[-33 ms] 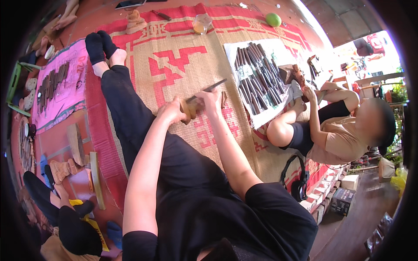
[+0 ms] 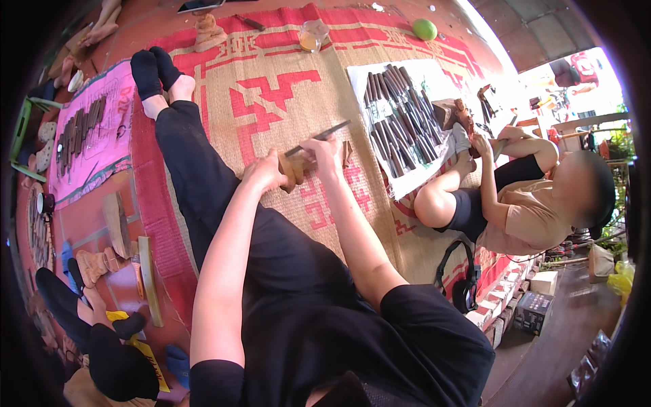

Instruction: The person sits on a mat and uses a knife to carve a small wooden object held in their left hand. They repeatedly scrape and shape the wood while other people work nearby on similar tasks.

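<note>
My left hand (image 2: 266,171) is closed round a small yellowish-brown piece of carved wood (image 2: 293,176), held above the mat beyond my lap. In my closed right hand (image 2: 326,155) is a long, thin dark tool (image 2: 338,127) that looks like a file. It lies slantwise across the top of the wood, one end sticking out past my right fingers. My fingers hide part of the wood, and its carved shape is blurred. Close to my right hand, a small brown wooden piece (image 2: 347,154) rests on the woven mat (image 2: 285,66).
Many dark-handled carving tools (image 2: 400,129) lie on a white sheet at the right. Beside it a person (image 2: 522,210) sits working on a reddish-brown carving. A clear cup (image 2: 312,36) and a green round fruit (image 2: 424,29) stand far off. More tools cover a pink cloth (image 2: 115,142) at left.
The whole view has shifted very slightly. Both hands keep the same hold on the wood and the file-like tool.
</note>
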